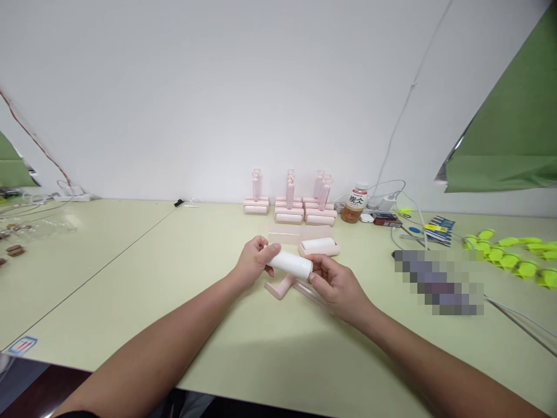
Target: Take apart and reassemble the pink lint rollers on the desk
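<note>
White roll (pixel 289 265) sits between my two hands, held level just above the pale green table (pixel 130 273), near its middle. My left hand (pixel 252 261) has its fingers curled around the roll's left end, and my right hand (pixel 333 284) pinches the right end between thumb and fingertips; both are pressed onto the roll, neither is spread.

Directly under the roll I see a pink handle (pixel 281 286) lying flat on the table, apart from the roll as far as I can tell. A clear cover (pixel 311 290) seems to lie just beside it, partly hidden by my right hand. Just behind my hands lies one pink roller (pixel 319 247) with its roll fitted.

Judging by this, the roll is not yet on the handle, so that joining is what remains for this piece. Further back, against the wall, stands a group of finished pink rollers (pixel 289 206) stacked with handles upright, so I judge several are already done.

To the right of that stack is a bottle (pixel 354 204) with an orange-brown drink, then some cables (pixel 391 191) and a charger. Bright yellow-green clips (pixel 509 252) lie well apart at the far right.
</note>
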Demonstrator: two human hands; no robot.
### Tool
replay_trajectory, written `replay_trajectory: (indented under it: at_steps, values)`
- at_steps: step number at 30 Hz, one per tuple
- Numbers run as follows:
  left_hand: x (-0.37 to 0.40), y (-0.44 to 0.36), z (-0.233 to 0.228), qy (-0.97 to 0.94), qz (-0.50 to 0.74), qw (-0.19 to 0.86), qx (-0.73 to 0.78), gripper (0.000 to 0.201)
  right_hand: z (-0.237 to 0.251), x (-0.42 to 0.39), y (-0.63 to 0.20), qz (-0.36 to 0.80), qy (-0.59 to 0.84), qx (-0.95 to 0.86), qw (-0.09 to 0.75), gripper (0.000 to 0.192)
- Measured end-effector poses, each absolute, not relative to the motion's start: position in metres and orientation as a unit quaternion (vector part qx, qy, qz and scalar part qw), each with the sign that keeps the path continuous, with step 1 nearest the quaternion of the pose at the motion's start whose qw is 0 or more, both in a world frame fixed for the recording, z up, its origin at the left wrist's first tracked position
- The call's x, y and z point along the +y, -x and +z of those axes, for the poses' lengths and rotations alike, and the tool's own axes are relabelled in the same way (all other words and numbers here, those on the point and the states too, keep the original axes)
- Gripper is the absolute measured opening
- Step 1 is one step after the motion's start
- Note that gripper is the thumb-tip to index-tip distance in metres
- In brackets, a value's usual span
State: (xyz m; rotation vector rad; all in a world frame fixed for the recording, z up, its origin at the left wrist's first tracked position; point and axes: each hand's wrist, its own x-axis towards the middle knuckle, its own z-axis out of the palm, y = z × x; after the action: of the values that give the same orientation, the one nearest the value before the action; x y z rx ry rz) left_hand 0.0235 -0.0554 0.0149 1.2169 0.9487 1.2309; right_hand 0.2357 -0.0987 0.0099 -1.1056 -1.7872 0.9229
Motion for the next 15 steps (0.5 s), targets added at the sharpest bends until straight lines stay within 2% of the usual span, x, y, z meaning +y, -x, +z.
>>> replay_trajectory:
  at_steps: [5,12,15]
  values:
    - [-0.056,-0.026,0.015,-0.513,0.547,0.518,0.411,0.046,0.007,-0.094,-0.233,0.392,0.448,-0.671,0.442,0.035]
    - [-0.057,-0.029,0.018,-0.466,0.552,0.535,0.439,0.051,0.024,-0.101,-0.226,0.620,0.404,-0.439,0.509,0.041]
    - [-0.056,-0.028,0.019,-0.436,0.546,0.562,0.442,0.049,0.026,-0.101,-0.226,0.668,0.368,-0.394,0.513,0.037]
